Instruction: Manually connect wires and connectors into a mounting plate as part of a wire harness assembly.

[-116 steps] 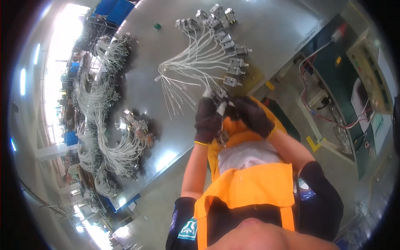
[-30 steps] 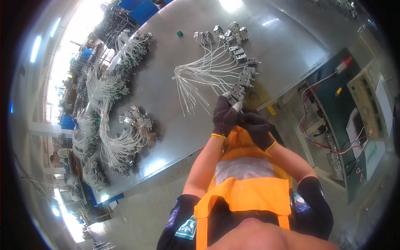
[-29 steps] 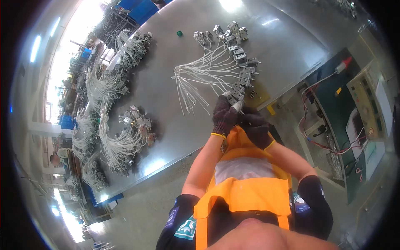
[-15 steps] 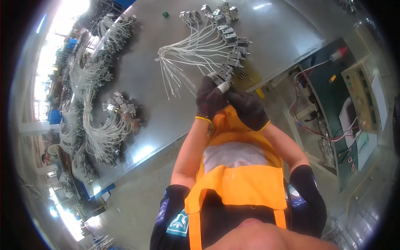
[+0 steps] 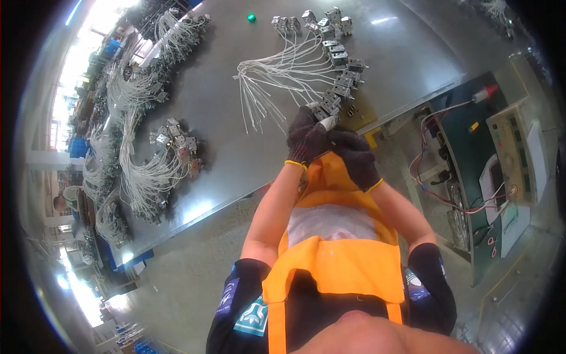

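Note:
White wires [image 5: 289,68] fan out across the grey metal table, tied together at the left, with loose ends hanging below the tie. Small silvery metal blocks [image 5: 338,57] on their other ends form a curved row down towards my hands. My left hand [image 5: 306,137], in a dark glove with pale fingertips, is closed on the nearest metal block [image 5: 321,112] of this row. Close against it on the right, my right hand [image 5: 355,159] in a matching glove has its fingers curled in. Whatever it holds, if anything, is hidden. A yellowish plate [image 5: 361,117] with small dark pins lies just beyond.
More bundles of white wires with metal blocks [image 5: 156,171] lie along the table's left side. A green lamp [image 5: 252,17] glows at the far edge. On the right stand a beige instrument box [image 5: 510,147], red and white leads [image 5: 417,162] and scissors [image 5: 493,246].
The small green lamp was dark and is now lit. The whole view has shifted slightly, so the table appears further right. My hands stay together at the same end of the row.

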The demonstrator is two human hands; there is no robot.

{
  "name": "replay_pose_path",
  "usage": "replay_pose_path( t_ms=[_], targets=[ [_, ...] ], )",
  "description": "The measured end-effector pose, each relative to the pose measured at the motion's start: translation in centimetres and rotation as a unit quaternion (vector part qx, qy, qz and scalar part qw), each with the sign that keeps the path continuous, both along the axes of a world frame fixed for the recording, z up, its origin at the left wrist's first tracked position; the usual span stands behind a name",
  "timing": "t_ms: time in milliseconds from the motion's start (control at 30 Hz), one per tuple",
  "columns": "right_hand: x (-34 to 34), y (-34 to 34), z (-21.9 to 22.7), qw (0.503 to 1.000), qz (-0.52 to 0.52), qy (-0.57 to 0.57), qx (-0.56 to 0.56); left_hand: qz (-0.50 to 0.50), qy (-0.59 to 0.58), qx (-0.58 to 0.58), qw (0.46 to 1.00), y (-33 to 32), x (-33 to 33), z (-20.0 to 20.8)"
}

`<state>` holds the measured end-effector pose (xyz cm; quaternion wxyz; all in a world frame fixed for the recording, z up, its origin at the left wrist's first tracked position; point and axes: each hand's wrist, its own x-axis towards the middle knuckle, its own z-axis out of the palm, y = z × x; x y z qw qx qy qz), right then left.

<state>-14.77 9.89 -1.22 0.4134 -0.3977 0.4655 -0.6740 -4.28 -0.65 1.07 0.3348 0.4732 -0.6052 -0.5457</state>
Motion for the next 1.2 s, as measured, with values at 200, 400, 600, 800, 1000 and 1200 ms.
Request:
replay_pose_path(
  t_ms=[200, 400, 600, 800, 1000, 1200],
  targets=[
    [-0.7, -0.1, 0.3, 0.973, -0.012, 0.220, -0.065, -0.082, -0.154, -0.300, 0.938, 0.0, 1.0, -1.1],
    [2.1, 1.2, 0.5, 0.972, -0.059, 0.208, 0.093, 0.004, 0.078, 0.000, 0.997, 0.3, 1.8, -3.6],
    [0.9, 1.4, -1.8, 0.764, 0.278, -0.582, 0.027, -0.161, -0.037, -0.243, 0.956, 0.4, 3.0, 1.2],
    [0.1, 3.5, 2.3, 0.908, 0.114, -0.339, 0.216, -0.157, -0.165, -0.325, 0.918, 6.6, 11.5, 3.1],
    [-2.0, -2.1, 0.7, 0.979, 0.150, -0.119, 0.071, -0.195, -0.094, -0.194, 0.957, 8.5, 11.7, -0.3],
    [-3.5, -8.4, 4.8, 0.987, 0.070, -0.148, 0.002, -0.159, 0.180, 0.123, 0.963, 4.8, 8.9, 1.8]
  ],
)
